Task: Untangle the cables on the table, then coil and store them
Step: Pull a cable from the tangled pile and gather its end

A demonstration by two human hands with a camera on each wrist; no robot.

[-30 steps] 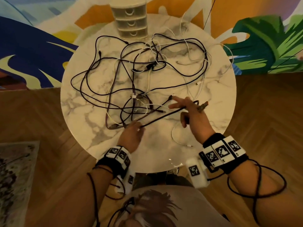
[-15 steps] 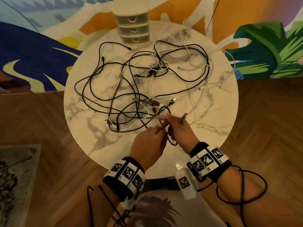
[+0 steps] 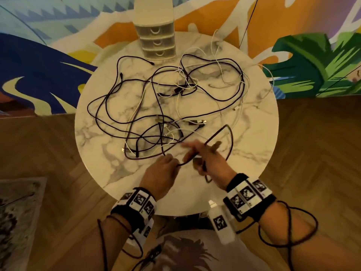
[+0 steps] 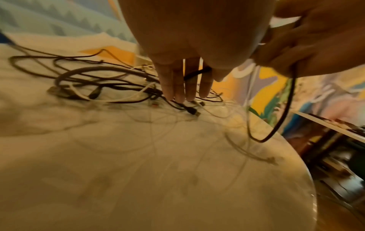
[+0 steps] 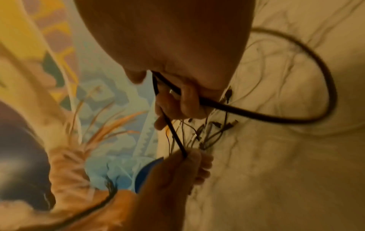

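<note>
A tangle of black and white cables (image 3: 140,122) is spread over the round marble table (image 3: 254,153). At the near edge, both hands hold one dark cable (image 3: 231,137). My right hand (image 3: 197,157) grips it in curled fingers, and a loop of it (image 5: 333,87) arcs out to the right. My left hand (image 3: 173,163) pinches the same cable just to the left (image 5: 185,154). In the left wrist view the cable (image 4: 197,73) runs between the thumb and the fingers (image 4: 185,90). A plug sticks out past my right hand's knuckles (image 3: 215,145).
A small plastic drawer unit (image 3: 156,42) stands at the table's far edge, with cables reaching close to it. A painted wall lies behind the table and wooden floor around it. A rug (image 3: 17,222) lies at the lower left.
A second ago the cable was stretched between hands held apart. They came together, and now a wide loop of it stands out to the right of my right hand.
</note>
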